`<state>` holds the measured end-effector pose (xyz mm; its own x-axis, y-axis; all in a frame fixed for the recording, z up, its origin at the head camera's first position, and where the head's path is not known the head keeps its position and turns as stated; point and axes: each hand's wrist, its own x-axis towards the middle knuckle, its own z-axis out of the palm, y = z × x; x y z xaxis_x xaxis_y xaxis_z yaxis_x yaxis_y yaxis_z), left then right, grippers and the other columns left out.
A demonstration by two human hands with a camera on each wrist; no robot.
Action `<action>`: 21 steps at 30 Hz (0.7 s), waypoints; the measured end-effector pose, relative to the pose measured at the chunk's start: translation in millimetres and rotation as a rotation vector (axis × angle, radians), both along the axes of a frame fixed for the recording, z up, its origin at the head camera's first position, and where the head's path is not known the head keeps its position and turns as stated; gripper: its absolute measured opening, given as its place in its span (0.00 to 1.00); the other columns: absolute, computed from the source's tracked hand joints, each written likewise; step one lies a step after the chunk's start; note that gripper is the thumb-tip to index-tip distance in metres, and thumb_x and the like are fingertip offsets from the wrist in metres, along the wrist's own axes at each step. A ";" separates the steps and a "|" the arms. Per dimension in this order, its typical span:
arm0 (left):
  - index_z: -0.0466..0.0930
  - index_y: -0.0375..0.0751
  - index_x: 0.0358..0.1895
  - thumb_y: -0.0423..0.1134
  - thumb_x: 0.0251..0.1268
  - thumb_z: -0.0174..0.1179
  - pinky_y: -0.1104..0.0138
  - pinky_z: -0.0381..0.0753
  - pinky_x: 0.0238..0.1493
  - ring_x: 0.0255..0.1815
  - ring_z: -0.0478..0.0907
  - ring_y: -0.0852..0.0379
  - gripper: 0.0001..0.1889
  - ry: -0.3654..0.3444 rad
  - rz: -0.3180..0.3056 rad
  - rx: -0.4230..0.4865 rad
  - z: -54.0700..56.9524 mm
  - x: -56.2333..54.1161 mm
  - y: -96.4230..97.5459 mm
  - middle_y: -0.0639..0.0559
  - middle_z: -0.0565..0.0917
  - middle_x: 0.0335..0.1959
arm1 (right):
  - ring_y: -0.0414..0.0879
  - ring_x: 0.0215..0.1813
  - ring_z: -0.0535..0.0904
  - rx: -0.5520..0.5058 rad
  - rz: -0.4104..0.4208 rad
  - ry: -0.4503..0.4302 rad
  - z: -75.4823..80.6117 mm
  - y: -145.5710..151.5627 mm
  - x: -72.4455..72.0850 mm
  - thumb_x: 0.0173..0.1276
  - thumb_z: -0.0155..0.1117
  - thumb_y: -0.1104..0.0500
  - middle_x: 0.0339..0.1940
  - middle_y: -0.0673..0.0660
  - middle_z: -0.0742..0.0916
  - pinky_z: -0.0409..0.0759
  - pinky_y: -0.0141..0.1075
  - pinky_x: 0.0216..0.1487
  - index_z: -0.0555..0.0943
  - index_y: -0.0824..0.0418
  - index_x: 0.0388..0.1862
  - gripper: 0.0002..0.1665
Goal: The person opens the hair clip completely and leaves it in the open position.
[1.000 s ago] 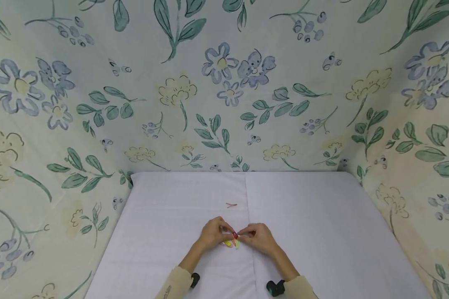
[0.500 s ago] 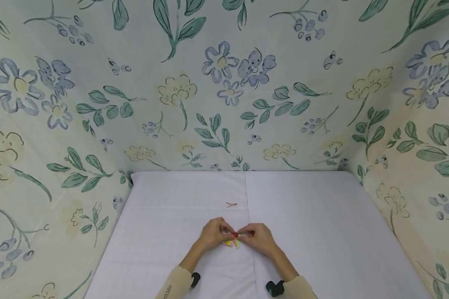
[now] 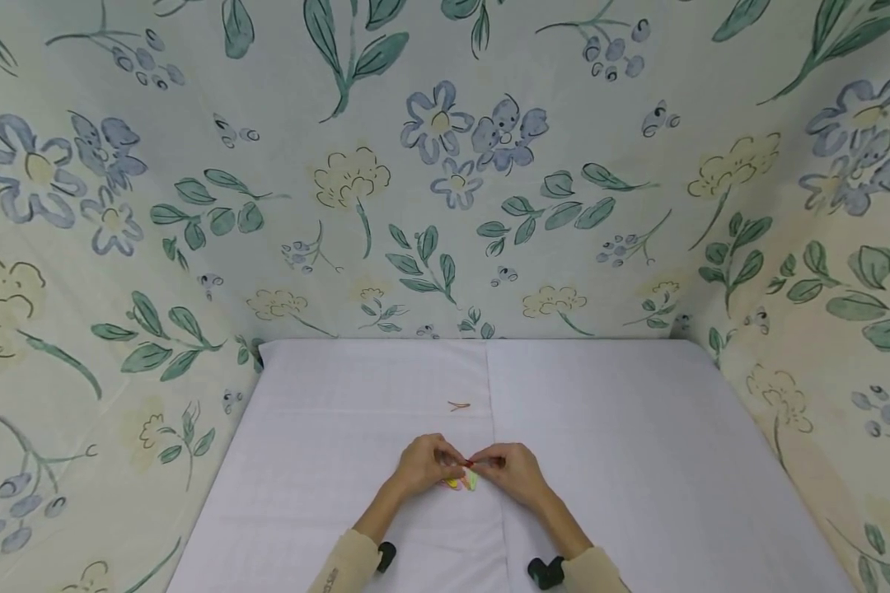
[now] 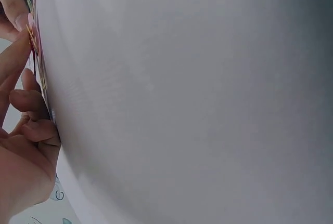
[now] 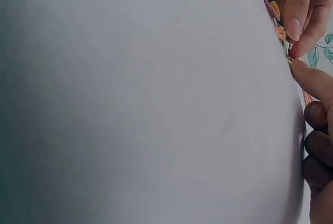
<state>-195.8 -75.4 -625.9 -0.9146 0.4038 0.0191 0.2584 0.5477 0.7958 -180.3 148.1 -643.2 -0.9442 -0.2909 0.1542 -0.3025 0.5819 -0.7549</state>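
Observation:
In the head view my left hand (image 3: 424,461) and right hand (image 3: 515,472) meet over the white cloth, thumbs and index fingers pinching a small red hair clip (image 3: 469,464) between them. Their fingertips cover much of it. Just below lie several colourful hair clips, among them a yellow clip (image 3: 453,483) and a green clip (image 3: 472,480). From the right wrist, a yellow clip (image 5: 274,9) and an orange clip (image 5: 280,33) show on the cloth beside the fingertips. The left wrist view catches the left hand (image 4: 31,141) low against the cloth, with clips at its fingertips.
A thin orange-red Y-shaped piece (image 3: 459,406) lies on the cloth beyond the hands. The white-covered table (image 3: 608,412) has a seam running front to back near its middle. Floral fabric (image 3: 445,247) hangs behind it and on both sides.
The red clip has turned between the fingertips, from a visible oval to a narrower, more hidden shape. Both hands stay in nearly the same place; the orange-red Y-shaped piece has not moved.

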 end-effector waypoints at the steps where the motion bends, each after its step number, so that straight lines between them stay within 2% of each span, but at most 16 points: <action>1: 0.93 0.46 0.36 0.38 0.54 0.79 0.73 0.71 0.30 0.27 0.71 0.68 0.07 -0.009 0.003 0.009 -0.1 0.0 -0.4 0.54 0.84 0.29 | 0.29 0.25 0.70 -0.005 -0.002 -0.001 -0.1 0.0 -0.1 0.64 0.78 0.56 0.25 0.44 0.88 0.70 0.26 0.28 0.93 0.52 0.38 0.05; 6: 0.92 0.45 0.38 0.35 0.57 0.76 0.73 0.71 0.29 0.26 0.70 0.70 0.06 0.010 0.016 0.023 -2.1 0.2 -0.2 0.55 0.83 0.28 | 0.28 0.29 0.76 -0.019 -0.015 0.011 -0.7 0.1 -0.5 0.65 0.77 0.56 0.34 0.46 0.93 0.76 0.26 0.33 0.93 0.51 0.38 0.04; 13: 0.91 0.45 0.37 0.34 0.61 0.73 0.73 0.70 0.28 0.25 0.70 0.70 0.03 0.024 0.067 0.013 -4.3 0.6 3.4 0.54 0.84 0.28 | 0.28 0.29 0.77 -0.045 -0.034 0.091 -5.8 1.1 -0.6 0.66 0.76 0.57 0.31 0.46 0.92 0.76 0.26 0.31 0.92 0.55 0.35 0.03; 21: 0.90 0.43 0.35 0.35 0.61 0.74 0.73 0.69 0.28 0.24 0.70 0.71 0.02 0.044 0.090 0.005 -6.2 -0.5 4.6 0.54 0.84 0.26 | 0.28 0.27 0.74 -0.050 -0.036 0.080 -7.2 0.1 -2.7 0.69 0.73 0.57 0.29 0.45 0.90 0.74 0.26 0.30 0.91 0.55 0.35 0.04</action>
<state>-196.3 -70.7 -632.2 -0.9454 0.3199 0.0618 0.2431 0.5665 0.7874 -183.0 148.2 -650.4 -0.9380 -0.2473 0.2431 -0.3428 0.5559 -0.7573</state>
